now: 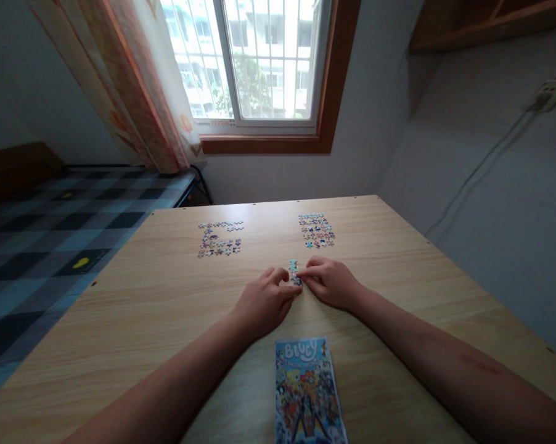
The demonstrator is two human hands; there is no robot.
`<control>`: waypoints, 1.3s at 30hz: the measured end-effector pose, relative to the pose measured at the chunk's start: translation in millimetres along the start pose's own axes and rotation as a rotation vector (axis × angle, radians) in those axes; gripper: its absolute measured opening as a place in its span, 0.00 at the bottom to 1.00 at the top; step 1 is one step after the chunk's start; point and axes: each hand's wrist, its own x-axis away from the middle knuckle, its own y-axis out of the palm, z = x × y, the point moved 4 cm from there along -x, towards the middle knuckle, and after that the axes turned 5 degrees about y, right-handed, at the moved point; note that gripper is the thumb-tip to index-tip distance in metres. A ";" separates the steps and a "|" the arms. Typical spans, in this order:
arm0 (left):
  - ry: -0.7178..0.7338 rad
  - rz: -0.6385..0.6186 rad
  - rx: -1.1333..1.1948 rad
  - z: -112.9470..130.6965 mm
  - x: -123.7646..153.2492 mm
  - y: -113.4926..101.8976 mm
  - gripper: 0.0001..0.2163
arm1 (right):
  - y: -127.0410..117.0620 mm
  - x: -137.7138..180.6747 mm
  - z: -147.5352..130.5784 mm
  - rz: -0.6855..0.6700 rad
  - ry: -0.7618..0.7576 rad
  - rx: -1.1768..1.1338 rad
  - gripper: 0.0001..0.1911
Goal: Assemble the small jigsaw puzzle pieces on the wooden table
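Note:
A short strip of joined jigsaw puzzle pieces (293,266) lies flat on the wooden table, between my two hands. My left hand (267,301) is at its lower left, fingers curled and closed on the near end of the strip. From the right, my right hand (328,281) reaches in, and its thumb and fingertips pinch the strip's side. The fingertips hide part of the lower pieces. Nearer to me lies a colourful sheet with "BLUEY" lettering (306,388), flat between my forearms.
Farther back on the table (167,320), loose puzzle pieces lie in rows in two groups, a left group (219,250) and a right group (317,230). A bed with a checked cover (93,216) adjoins on the left. A wall with a cable (481,163) rises on the right.

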 end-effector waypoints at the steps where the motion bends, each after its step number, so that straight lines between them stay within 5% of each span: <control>1: 0.000 -0.003 -0.001 -0.5 0.1 0.1 0.11 | -0.2 -0.1 -0.4 -0.002 -0.001 0.002 0.12; 39: -0.156 -0.053 -0.006 -11.2 -4.4 4.1 0.18 | -3.4 -2.1 -7.0 -0.036 0.011 0.033 0.11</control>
